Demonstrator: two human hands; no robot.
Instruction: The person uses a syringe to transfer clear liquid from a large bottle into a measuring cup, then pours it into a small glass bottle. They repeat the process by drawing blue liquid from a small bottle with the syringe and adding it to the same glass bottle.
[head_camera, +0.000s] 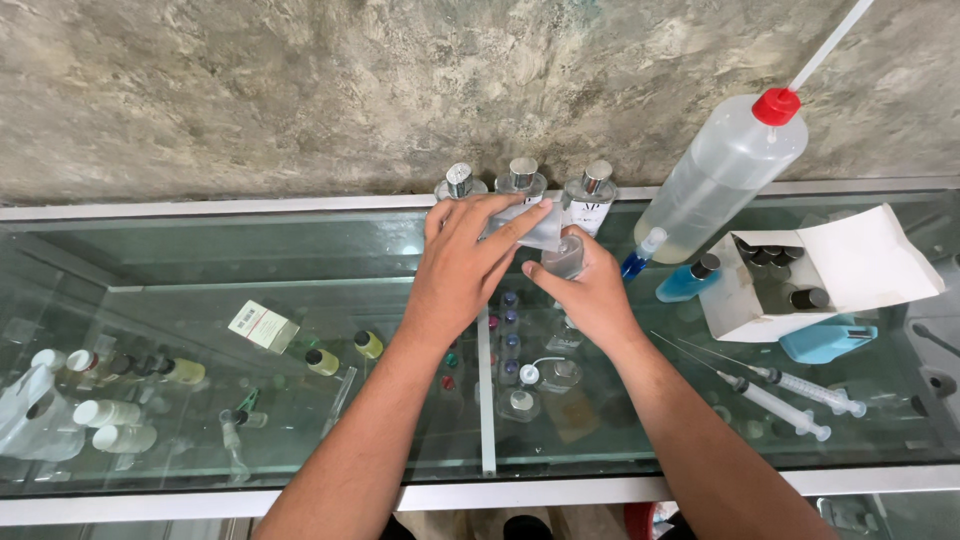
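A glass-topped display counter (300, 250) with a pale metal frame runs the width of the view, pushed against a rough, mottled grey-brown plaster wall (300, 90). Over the middle of the glass, near the back edge, the left hand (462, 268) lies with its fingers pressed on a piece of clear wrapping (535, 228), its grip pinching that film against a small clear glass bottle (565, 257). The right hand (590, 290) wraps the bottle from below and the side, its grip closed around it just above the counter.

Just behind the hands, three clear bottles with silver caps (523, 180) stand in a row along the wall. To the right a large translucent squeeze bottle (725, 170) with a red cap and a long white tube leans toward the wall. Beside it are a small bottle of blue liquid (685, 283) and an open white cardboard box (850, 265) holding dark-capped bottles, with a light blue object (828, 340) just in front of the box. Two syringes (790, 395) lie on the glass near the right forearm.

Through the glass, lower shelves show many small bottles (120, 410) with white caps at the left, some yellowish ones (340, 352), a small printed packet (262, 325), and further little vials (510, 340) beneath the hands.
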